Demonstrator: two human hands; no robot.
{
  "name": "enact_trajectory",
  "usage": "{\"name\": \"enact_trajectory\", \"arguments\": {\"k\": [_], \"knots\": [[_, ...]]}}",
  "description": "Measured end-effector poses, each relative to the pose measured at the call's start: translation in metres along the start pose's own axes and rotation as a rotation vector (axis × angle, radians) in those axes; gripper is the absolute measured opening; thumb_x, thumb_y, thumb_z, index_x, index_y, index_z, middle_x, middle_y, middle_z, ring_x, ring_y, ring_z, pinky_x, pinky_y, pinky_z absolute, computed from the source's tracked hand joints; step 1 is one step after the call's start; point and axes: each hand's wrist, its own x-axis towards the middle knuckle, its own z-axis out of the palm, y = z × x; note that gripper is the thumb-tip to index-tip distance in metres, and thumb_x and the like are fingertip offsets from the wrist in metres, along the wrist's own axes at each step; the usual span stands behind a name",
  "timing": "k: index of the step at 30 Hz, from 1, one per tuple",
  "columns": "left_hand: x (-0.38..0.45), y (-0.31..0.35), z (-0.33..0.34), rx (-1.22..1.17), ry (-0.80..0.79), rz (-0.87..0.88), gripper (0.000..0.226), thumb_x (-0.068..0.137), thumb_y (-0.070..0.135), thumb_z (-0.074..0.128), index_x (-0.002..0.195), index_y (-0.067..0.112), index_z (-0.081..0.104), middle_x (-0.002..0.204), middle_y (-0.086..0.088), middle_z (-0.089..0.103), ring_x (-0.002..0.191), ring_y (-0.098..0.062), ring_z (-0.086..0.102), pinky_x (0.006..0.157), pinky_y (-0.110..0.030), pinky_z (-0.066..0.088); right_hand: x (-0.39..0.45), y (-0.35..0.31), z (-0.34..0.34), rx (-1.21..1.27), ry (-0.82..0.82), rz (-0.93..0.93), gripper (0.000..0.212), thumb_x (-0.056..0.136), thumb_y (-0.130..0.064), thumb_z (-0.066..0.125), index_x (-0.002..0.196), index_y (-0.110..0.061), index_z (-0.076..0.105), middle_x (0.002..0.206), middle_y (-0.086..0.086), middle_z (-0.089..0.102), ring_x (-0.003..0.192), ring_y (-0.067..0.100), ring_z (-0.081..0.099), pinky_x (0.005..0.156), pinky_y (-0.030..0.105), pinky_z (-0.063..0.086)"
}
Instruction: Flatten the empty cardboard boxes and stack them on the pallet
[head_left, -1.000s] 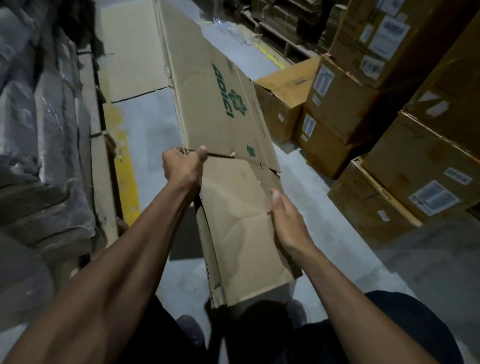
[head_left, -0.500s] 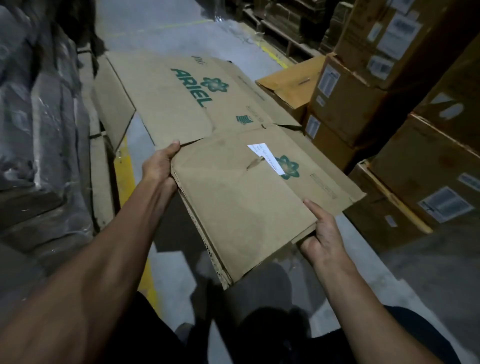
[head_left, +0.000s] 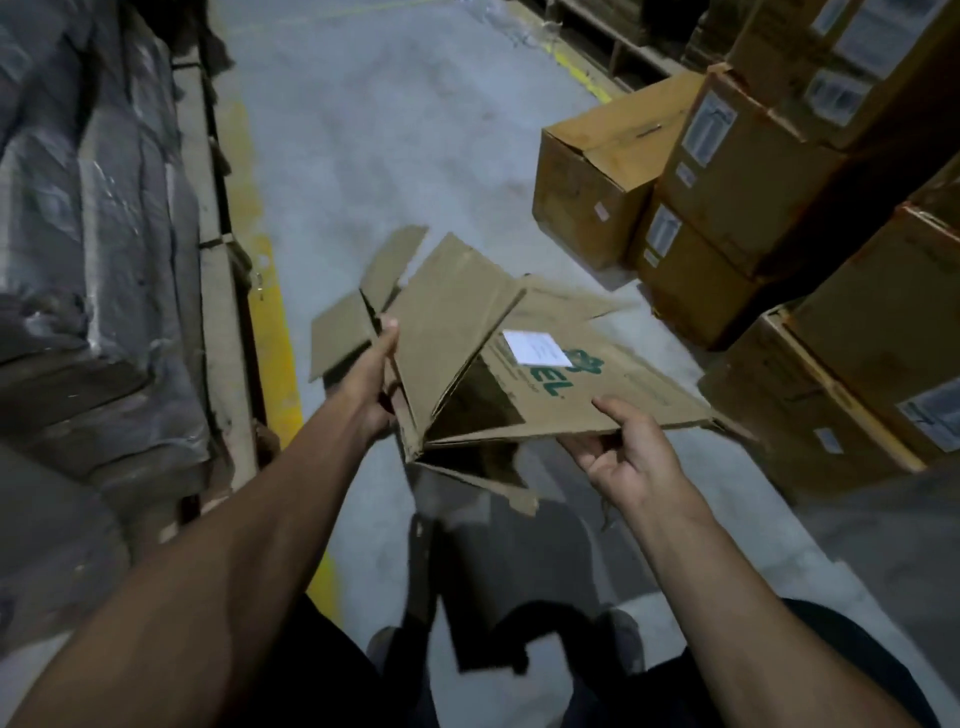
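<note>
A brown cardboard box (head_left: 613, 384) with green lettering and a white label hangs in front of me above the floor, partly folded, its panels forming a wedge with a dark gap inside. My left hand (head_left: 376, 374) grips the upright left panel near its flaps. My right hand (head_left: 623, 452) holds the near edge of the flatter right panel, thumb on top and fingers beneath. Loose flaps stick out at the far left and droop below the box. No pallet for the flattened boxes shows clearly.
Plastic-wrapped stacked goods (head_left: 78, 260) line the left side along a yellow floor line (head_left: 275, 353). An open box (head_left: 597, 176) stands on the floor at the right, with stacked labelled cartons (head_left: 779, 156) behind and beside it. Grey concrete floor (head_left: 389, 130) stretches ahead.
The box was spread out wide and raised half a second ago; now it is lower and folded in on itself. My right hand has shifted along its near edge.
</note>
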Motion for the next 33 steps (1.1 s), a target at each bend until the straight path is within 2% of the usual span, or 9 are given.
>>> {"name": "enact_trajectory", "arguments": {"k": [2, 5, 10, 14, 19, 22, 25, 28, 33], "knots": [[-0.006, -0.022, -0.016, 0.090, 0.039, -0.073, 0.043, 0.093, 0.053, 0.060, 0.087, 0.013, 0.072, 0.079, -0.009, 0.073, 0.066, -0.019, 0.069, 0.071, -0.031, 0.059, 0.007, 0.009, 0.000, -0.077, 0.057, -0.031, 0.031, 0.092, 0.005, 0.056, 0.119, -0.012, 0.060, 0.106, 0.020, 0.073, 0.093, 0.037, 0.072, 0.059, 0.050, 0.061], [-0.017, -0.045, -0.036, 0.109, 0.138, -0.086, 0.037, 0.091, 0.055, 0.061, 0.096, 0.019, 0.064, 0.097, -0.007, 0.063, 0.088, -0.024, 0.058, 0.085, -0.039, 0.051, 0.012, 0.015, 0.000, -0.137, 0.090, -0.088, 0.037, 0.087, 0.011, 0.057, 0.116, -0.013, 0.060, 0.111, 0.020, 0.071, 0.095, 0.037, 0.070, 0.057, 0.051, 0.060], [-0.049, -0.048, -0.039, 0.109, 0.179, -0.062, 0.021, 0.099, 0.031, 0.054, 0.087, 0.014, 0.059, 0.082, -0.004, 0.060, 0.068, -0.019, 0.056, 0.048, -0.026, 0.048, 0.009, 0.017, 0.005, -0.139, 0.111, -0.130, 0.050, 0.085, 0.011, 0.057, 0.130, -0.011, 0.055, 0.106, 0.021, 0.073, 0.075, 0.034, 0.075, 0.053, 0.047, 0.058], [-0.089, -0.057, -0.034, 0.149, 0.227, -0.009, 0.032, 0.099, 0.009, 0.041, 0.069, 0.014, 0.051, 0.039, 0.003, 0.045, 0.051, -0.016, 0.038, 0.053, -0.027, 0.030, 0.002, 0.019, 0.006, -0.170, 0.125, -0.137, 0.049, 0.086, 0.010, 0.058, 0.131, -0.010, 0.056, 0.105, 0.021, 0.073, 0.071, 0.033, 0.075, 0.051, 0.045, 0.058], [-0.133, -0.086, -0.021, 0.048, 0.096, -0.182, 0.017, 0.095, 0.009, 0.038, 0.087, 0.008, 0.053, 0.066, -0.007, 0.054, 0.050, -0.019, 0.054, 0.044, -0.022, 0.043, -0.008, 0.016, 0.004, -0.186, 0.122, -0.150, 0.046, 0.086, 0.009, 0.059, 0.129, -0.008, 0.057, 0.107, 0.023, 0.072, 0.087, 0.039, 0.072, 0.055, 0.050, 0.060], [-0.138, -0.109, -0.004, -0.143, 0.016, -0.244, 0.030, 0.098, 0.017, 0.047, 0.123, 0.003, 0.056, 0.106, -0.018, 0.068, 0.083, -0.026, 0.071, 0.062, -0.030, 0.058, -0.012, 0.016, 0.002, -0.185, 0.133, -0.160, 0.046, 0.086, 0.010, 0.058, 0.129, -0.007, 0.057, 0.108, 0.024, 0.071, 0.089, 0.039, 0.071, 0.053, 0.049, 0.060], [-0.130, -0.122, 0.012, -0.455, 0.047, -0.186, 0.064, 0.098, 0.030, 0.060, 0.152, 0.008, 0.033, 0.153, -0.019, 0.039, 0.135, -0.034, 0.047, 0.103, -0.038, 0.046, -0.014, 0.016, -0.003, -0.184, 0.137, -0.165, 0.046, 0.087, 0.008, 0.058, 0.129, -0.008, 0.056, 0.108, 0.024, 0.071, 0.088, 0.039, 0.071, 0.053, 0.050, 0.060], [-0.120, -0.124, 0.023, -0.686, 0.107, -0.096, 0.072, 0.091, 0.037, 0.069, 0.150, 0.010, 0.037, 0.153, -0.015, 0.039, 0.142, -0.031, 0.039, 0.114, -0.039, 0.038, -0.015, 0.016, -0.004, -0.169, 0.134, -0.177, 0.044, 0.087, 0.008, 0.058, 0.127, -0.008, 0.057, 0.102, 0.022, 0.071, 0.083, 0.037, 0.071, 0.055, 0.052, 0.060], [-0.093, -0.124, 0.011, -0.752, 0.219, 0.031, 0.060, 0.086, 0.037, 0.075, 0.136, 0.014, 0.052, 0.141, -0.009, 0.055, 0.134, -0.026, 0.047, 0.103, -0.039, 0.043, -0.010, 0.013, -0.005, -0.121, 0.133, -0.185, 0.046, 0.087, 0.009, 0.058, 0.128, -0.012, 0.056, 0.110, 0.022, 0.070, 0.090, 0.038, 0.071, 0.067, 0.061, 0.059]]}}
